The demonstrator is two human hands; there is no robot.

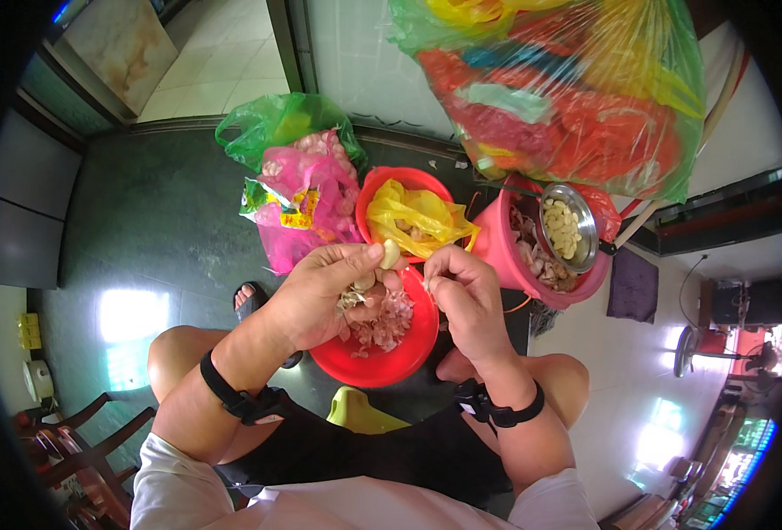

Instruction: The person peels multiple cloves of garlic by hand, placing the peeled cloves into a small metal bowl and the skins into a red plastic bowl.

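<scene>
Between thumb and forefinger my left hand [328, 285] holds a peeled garlic clove [390, 254]; the rest of a garlic bulb [353, 298] sits in its palm. Close by on the right, my right hand [467, 298] pinches a small bit that looks like garlic skin [427, 281]. Both hands are above a red plastic basin [407, 371] with loose garlic skins and cloves [388, 324] in it. A steel bowl [592, 228] of peeled cloves [561, 228] rests on a pink bucket [490, 232], over a heap of garlic skins [543, 268].
A pink mesh sack of garlic bulbs [305, 192] and a green plastic bag [252, 129] lie at the far left. Behind the basin stands a red bucket [378, 179] with a yellow bag [407, 212]. A large bag of plastic bags [563, 112] bulges at the upper right.
</scene>
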